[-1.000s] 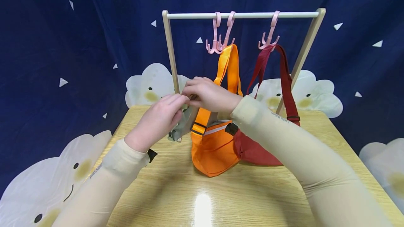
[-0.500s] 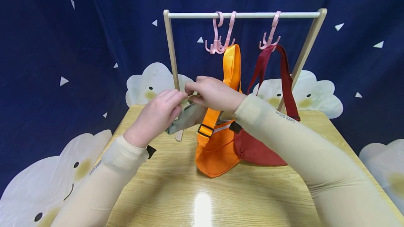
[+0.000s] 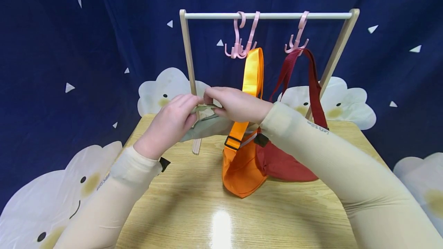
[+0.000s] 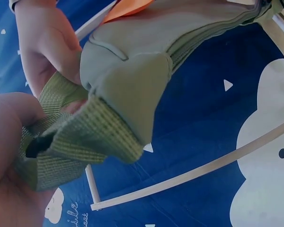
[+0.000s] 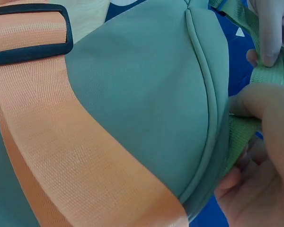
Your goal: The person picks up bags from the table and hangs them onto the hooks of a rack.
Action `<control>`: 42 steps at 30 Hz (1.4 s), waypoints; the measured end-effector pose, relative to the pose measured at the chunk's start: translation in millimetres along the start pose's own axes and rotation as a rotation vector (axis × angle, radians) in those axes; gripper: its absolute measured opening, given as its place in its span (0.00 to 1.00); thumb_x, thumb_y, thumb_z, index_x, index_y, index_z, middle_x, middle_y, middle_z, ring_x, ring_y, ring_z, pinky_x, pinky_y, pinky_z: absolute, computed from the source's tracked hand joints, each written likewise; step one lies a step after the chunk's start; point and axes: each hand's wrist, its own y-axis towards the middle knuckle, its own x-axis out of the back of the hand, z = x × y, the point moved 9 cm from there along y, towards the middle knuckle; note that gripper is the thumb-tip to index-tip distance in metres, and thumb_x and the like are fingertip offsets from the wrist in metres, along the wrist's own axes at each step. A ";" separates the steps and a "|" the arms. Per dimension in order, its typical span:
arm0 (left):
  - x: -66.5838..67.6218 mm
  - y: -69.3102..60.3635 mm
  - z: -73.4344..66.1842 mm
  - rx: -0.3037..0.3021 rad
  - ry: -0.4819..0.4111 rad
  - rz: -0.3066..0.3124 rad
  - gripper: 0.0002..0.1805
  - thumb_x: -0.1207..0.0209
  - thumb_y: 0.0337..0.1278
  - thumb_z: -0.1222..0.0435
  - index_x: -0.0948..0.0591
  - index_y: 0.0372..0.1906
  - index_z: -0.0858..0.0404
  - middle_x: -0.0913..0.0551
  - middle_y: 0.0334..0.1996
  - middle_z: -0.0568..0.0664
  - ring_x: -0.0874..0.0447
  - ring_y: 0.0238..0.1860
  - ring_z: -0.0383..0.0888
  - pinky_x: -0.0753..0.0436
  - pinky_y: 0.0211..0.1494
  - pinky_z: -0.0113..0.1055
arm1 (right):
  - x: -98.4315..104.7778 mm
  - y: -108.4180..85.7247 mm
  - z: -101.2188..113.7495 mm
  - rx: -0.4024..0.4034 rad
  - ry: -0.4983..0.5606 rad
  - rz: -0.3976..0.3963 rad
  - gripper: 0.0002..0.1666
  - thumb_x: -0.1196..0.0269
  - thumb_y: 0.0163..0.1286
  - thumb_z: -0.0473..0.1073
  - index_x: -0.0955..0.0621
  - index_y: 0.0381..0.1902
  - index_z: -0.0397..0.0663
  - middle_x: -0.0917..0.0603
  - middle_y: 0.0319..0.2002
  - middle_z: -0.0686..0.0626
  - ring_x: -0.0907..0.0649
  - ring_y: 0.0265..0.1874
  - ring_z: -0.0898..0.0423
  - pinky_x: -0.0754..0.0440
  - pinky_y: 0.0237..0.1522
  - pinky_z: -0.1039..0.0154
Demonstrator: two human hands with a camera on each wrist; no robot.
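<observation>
A grey-green bag (image 3: 211,126) hangs in the air between my hands, partly behind the orange bag's strap. My left hand (image 3: 171,121) pinches the bag's green webbing strap (image 4: 85,142), which is folded into loops in the left wrist view. Close by on the right, my right hand (image 3: 238,105) pinches the same strap between thumb and fingers, beside the bag's piped end. The orange bag (image 3: 242,170) hangs by its strap from a pink hook (image 3: 252,34), low over the table. Its black buckle (image 5: 31,33) lies against the green bag in the right wrist view.
A wooden rack with a white rail (image 3: 277,15) stands at the back of the wooden table (image 3: 180,203). Another pink hook (image 3: 237,41) hangs beside the orange bag's hook. A dark red bag (image 3: 287,164) hangs from a hook (image 3: 298,34) on the right, behind my right forearm.
The green bag has risen and swung to a more level position, with more of its strap showing between the hands. The orange bag has shifted right. My left hand has moved slightly left.
</observation>
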 end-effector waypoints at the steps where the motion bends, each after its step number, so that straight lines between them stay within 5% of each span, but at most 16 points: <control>1: -0.1 -0.3 0.7 0.004 -0.001 0.002 0.18 0.45 0.58 0.82 0.20 0.52 0.67 0.16 0.46 0.54 0.20 0.46 0.52 0.18 0.52 0.42 | -0.4 -0.4 -0.6 -0.006 -0.001 0.008 0.12 0.37 0.73 0.33 0.22 0.52 0.47 0.16 0.47 0.49 0.18 0.44 0.54 0.18 0.56 0.62; 12: -9.9 -1.4 8.9 0.104 -0.028 0.133 0.15 0.44 0.65 0.77 0.25 0.55 0.65 0.19 0.42 0.52 0.24 0.44 0.51 0.23 0.49 0.42 | 7.8 -4.9 -3.6 -0.068 -0.103 0.001 0.08 0.36 0.73 0.36 0.19 0.47 0.41 0.21 0.40 0.45 0.21 0.39 0.51 0.20 0.44 0.62; 19: -17.5 -0.7 13.6 0.200 -0.067 0.251 0.15 0.48 0.71 0.72 0.27 0.59 0.65 0.18 0.48 0.55 0.25 0.47 0.52 0.23 0.54 0.46 | 10.0 -4.4 -7.0 -0.110 -0.027 0.009 0.07 0.35 0.73 0.37 0.21 0.45 0.43 0.21 0.34 0.48 0.21 0.35 0.52 0.23 0.38 0.63; 27: -19.1 4.7 21.6 0.358 -0.174 0.316 0.12 0.49 0.69 0.70 0.27 0.53 0.68 0.25 0.42 0.55 0.27 0.42 0.52 0.25 0.49 0.45 | 20.2 -1.9 2.4 -0.029 0.013 -0.086 0.05 0.34 0.71 0.35 0.22 0.40 0.43 0.25 0.28 0.49 0.25 0.28 0.54 0.29 0.33 0.64; 34: -16.3 8.3 25.0 0.454 -0.291 0.335 0.07 0.45 0.75 0.64 0.27 0.39 0.64 0.31 0.32 0.52 0.30 0.33 0.49 0.29 0.37 0.41 | 18.9 -0.7 10.0 -0.021 0.029 -0.075 0.05 0.34 0.71 0.33 0.21 0.40 0.43 0.23 0.28 0.49 0.24 0.28 0.55 0.27 0.33 0.65; 42: -10.6 8.8 25.9 0.469 -0.367 0.311 0.09 0.43 0.75 0.63 0.27 0.37 0.62 0.31 0.27 0.49 0.32 0.27 0.46 0.30 0.32 0.37 | 15.8 -0.3 12.2 -0.006 0.025 -0.071 0.05 0.34 0.69 0.32 0.21 0.38 0.43 0.23 0.28 0.49 0.24 0.27 0.55 0.27 0.33 0.65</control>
